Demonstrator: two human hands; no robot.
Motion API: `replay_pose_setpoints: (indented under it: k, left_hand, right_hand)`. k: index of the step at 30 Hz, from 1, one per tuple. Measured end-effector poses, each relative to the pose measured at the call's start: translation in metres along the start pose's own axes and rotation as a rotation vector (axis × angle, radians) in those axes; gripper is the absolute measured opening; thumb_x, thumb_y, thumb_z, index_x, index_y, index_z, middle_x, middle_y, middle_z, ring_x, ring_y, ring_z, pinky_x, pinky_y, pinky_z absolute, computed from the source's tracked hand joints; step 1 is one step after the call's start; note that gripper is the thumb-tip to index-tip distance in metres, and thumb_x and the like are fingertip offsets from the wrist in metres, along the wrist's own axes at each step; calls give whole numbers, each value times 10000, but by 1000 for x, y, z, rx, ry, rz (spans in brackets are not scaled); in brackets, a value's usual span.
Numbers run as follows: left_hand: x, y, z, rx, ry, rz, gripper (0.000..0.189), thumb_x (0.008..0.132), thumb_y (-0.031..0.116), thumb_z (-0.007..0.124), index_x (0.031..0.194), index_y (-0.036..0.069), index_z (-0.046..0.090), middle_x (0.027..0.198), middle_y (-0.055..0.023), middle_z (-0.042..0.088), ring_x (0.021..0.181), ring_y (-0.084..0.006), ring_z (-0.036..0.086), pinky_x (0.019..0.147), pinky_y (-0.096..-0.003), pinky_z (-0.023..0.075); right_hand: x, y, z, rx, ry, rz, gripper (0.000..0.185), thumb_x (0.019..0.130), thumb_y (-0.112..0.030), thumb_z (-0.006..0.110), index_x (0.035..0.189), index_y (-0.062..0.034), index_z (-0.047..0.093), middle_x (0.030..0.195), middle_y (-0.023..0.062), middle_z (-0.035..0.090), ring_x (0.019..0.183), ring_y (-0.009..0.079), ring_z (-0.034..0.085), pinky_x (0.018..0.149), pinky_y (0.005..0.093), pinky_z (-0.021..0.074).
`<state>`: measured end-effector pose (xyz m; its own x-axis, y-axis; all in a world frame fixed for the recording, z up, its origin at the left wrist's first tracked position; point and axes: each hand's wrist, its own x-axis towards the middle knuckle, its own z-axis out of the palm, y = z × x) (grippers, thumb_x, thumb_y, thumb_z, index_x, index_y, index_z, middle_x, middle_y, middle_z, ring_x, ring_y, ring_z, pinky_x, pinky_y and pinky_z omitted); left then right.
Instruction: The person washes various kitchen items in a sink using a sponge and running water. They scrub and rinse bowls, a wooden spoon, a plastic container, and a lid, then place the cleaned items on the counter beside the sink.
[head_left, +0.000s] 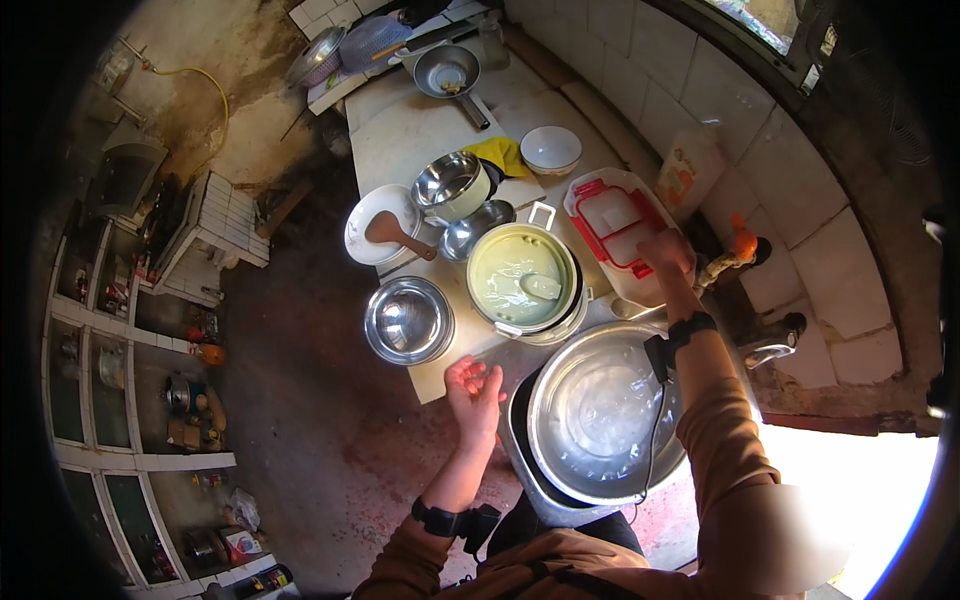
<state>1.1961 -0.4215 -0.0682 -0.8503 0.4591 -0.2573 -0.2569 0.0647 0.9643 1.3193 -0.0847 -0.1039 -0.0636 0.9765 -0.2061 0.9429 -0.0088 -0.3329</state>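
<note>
My right hand (666, 252) reaches to the red-rimmed clear lid (616, 219) lying in a white plastic basin at the counter's right; whether its fingers grip the rim cannot be told. My left hand (474, 386) hangs in the air with curled fingers, holding nothing, below a stack of steel bowls (409, 321). Between the hands stands a pale green pot (517, 279) with white handles and a lid-like inner surface. A large metal basin of water (600, 412) sits in the sink before me. Behind the bowls, a wooden rice paddle (386, 227) rests on a white plate (362, 244).
A steel pot (450, 184), a yellow cloth (501, 155), a white bowl (551, 148) and a small frying pan (447, 71) stand farther back. The tiled wall, a plastic jug (688, 171) and a faucet (776, 341) border the right side. Tiled shelves (142, 450) stand at the left.
</note>
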Motion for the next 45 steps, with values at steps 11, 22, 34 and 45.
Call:
replay_pose_setpoints:
  k: [11, 22, 34, 45]
  left_hand:
    - [-47, -42, -1, 63, -162, -64, 358, 741, 3, 611, 1052, 62, 442, 933, -63, 492, 715, -109, 534, 508, -237, 500]
    - [-55, -90, 37, 162, -316, -295, 343, 812, 169, 573, 1094, 36, 429, 968, -76, 527, 746, -135, 553, 599, -288, 481]
    - [-46, -210, 52, 860, -187, -186, 434, 679, 188, 667, 1007, -42, 501, 891, -153, 578, 849, -252, 574, 749, -332, 455]
    - [-42, -189, 56, 1036, -133, -264, 356, 720, 156, 647, 1014, -8, 531, 997, -208, 576, 971, -327, 551, 855, -361, 437]
  right_hand:
    - [4, 54, 38, 572, 254, -130, 456, 587, -151, 613, 1006, 3, 520, 925, 195, 571, 830, 327, 567, 746, 369, 469]
    - [-200, 156, -17, 1390, -440, 76, 297, 714, 55, 428, 983, -7, 537, 751, 113, 604, 531, 177, 576, 395, 251, 409]
    - [-220, 197, 46, 416, 155, -318, 233, 824, -123, 474, 1048, -123, 539, 900, 148, 612, 823, 349, 588, 667, 398, 484]
    - [-184, 142, 78, -306, -500, -19, 434, 838, -358, 385, 1106, -37, 502, 1098, 155, 574, 1056, 308, 530, 855, 389, 431]
